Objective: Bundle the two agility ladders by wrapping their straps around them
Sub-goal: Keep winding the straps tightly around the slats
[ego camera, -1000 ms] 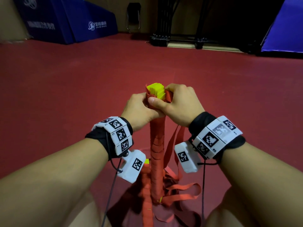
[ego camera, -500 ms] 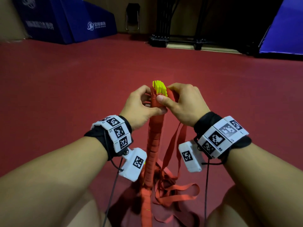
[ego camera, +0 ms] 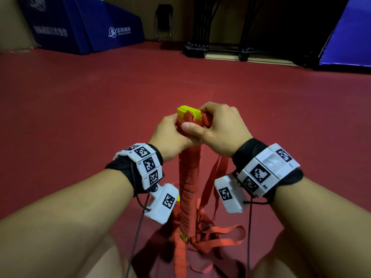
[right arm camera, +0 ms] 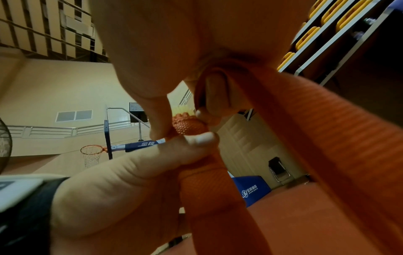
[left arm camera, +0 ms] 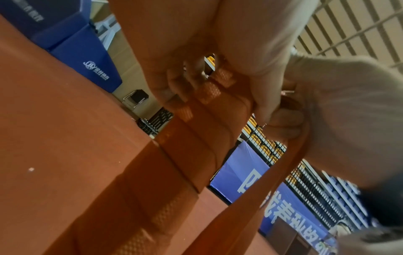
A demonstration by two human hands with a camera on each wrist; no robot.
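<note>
A ladder bundle (ego camera: 189, 187) stands upright between my knees, its yellow rungs (ego camera: 187, 111) showing at the top and red strap wound down its length. My left hand (ego camera: 170, 135) grips the bundle's top from the left. My right hand (ego camera: 218, 129) pinches a red strap (ego camera: 206, 119) against the top, thumb pressed across the wraps. Loose strap loops (ego camera: 218, 233) hang and pool on the floor at the right. In the left wrist view the wound strap (left arm camera: 196, 138) runs under my fingers (left arm camera: 174, 86). The right wrist view shows a strap (right arm camera: 305, 120) passing through my right hand.
Red sports floor (ego camera: 100, 97) stretches all around. Blue padded blocks (ego camera: 80, 27) stand at the back left, a folding chair (ego camera: 163, 23) and dark racks (ego camera: 220, 37) at the back, a blue mat (ego camera: 347, 37) at the right. My bare knees frame the bundle's foot.
The bundle's top has turned in my hands and a red strap now crosses over the yellow rung ends. Both hands stay at the top.
</note>
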